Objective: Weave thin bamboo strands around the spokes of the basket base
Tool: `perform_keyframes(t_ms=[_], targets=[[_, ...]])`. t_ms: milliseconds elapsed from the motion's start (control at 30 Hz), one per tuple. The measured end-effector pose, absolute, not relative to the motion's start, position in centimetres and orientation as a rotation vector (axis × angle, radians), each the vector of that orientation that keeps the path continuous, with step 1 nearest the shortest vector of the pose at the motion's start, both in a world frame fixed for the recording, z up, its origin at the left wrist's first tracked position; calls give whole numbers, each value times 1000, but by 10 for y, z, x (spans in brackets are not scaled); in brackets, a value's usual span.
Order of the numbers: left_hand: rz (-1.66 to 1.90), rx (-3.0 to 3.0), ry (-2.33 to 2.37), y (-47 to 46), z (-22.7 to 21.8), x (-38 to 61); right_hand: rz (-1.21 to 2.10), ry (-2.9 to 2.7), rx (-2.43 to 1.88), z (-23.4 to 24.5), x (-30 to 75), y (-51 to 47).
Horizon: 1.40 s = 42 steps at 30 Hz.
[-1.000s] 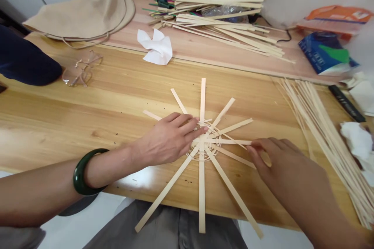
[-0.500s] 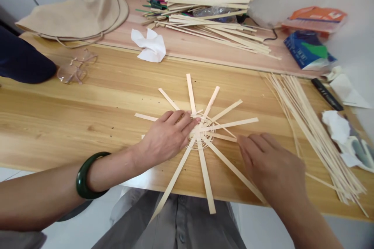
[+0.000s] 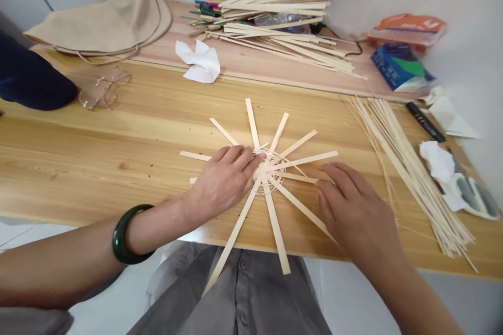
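Note:
A round woven base (image 3: 280, 180) of pale bamboo strips lies on the table, its flat spokes fanning out from a centre ringed by thin strands. My left hand (image 3: 222, 178), with a green bangle on the wrist, rests over the left side of the centre. Its thumb and fingertips press together on the weave, and part of the weave is hidden beneath. At the right, my right hand (image 3: 356, 207) pinches the outer end of one flat spoke (image 3: 298, 177). A thin loose strand (image 3: 295, 166) crosses the spokes close by, its far end near that spoke.
Thin bamboo strands (image 3: 412, 167) lie to the right, beside a black marker (image 3: 425, 121), crumpled tissue (image 3: 438, 161) and scissors (image 3: 473, 196). Behind are stacked strips (image 3: 275, 5), a tissue (image 3: 199, 61) and packets (image 3: 401, 68). Glasses (image 3: 100, 91) and a beige hat (image 3: 106, 23) sit left.
My right hand has shifted slightly up and left, and its fingertips now pinch the spoke's end. The thin strand's end no longer reaches the hand. My left hand stays on the centre.

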<state>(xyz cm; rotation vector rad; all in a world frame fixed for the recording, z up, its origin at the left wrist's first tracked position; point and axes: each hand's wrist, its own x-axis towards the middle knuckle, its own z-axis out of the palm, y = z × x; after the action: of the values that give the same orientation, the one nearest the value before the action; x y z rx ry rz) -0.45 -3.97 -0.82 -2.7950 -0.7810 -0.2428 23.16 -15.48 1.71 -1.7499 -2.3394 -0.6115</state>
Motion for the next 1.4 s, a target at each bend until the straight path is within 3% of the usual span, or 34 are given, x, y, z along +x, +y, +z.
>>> perform_keyframes(t_ms=[200, 333, 467, 600, 767, 933, 1000, 1067, 1167, 1300, 1400], targets=[[-252, -2804, -810, -42, -9, -3, -167, -2163, -1911, 8, 255, -153], [-258, -2800, -812, -42, -9, -4, 532, -1803, -2113, 29, 263, -144], [-267, -2819, -806, -42, -9, -5, 1422, -1226, -1934, 48, 279, -133], [-298, -2822, -810, -42, -10, -5, 1734, -589, -1666, 45, 291, -129], [-306, -2830, -822, -42, -9, -5, 1539, 14, -1591, 31, 270, -138], [-314, -2824, -828, -42, -10, -4, 1395, -500, -1820, 23, 229, -165], [-319, -2815, -828, -42, -10, -4, 1046, -1013, -2113, 23, 220, -178], [-313, -2815, -832, -43, -10, -4, 456, -1633, -2309, 27, 215, -188], [-289, -2833, -851, -44, -10, -4, -347, -2330, -2111, 43, 207, -193], [-258, -2839, -893, -46, -9, -2, -675, -2566, -1875, 70, 191, -183], [-257, -2835, -931, -48, -8, 0, -722, -2515, -1913, 71, 172, -179]])
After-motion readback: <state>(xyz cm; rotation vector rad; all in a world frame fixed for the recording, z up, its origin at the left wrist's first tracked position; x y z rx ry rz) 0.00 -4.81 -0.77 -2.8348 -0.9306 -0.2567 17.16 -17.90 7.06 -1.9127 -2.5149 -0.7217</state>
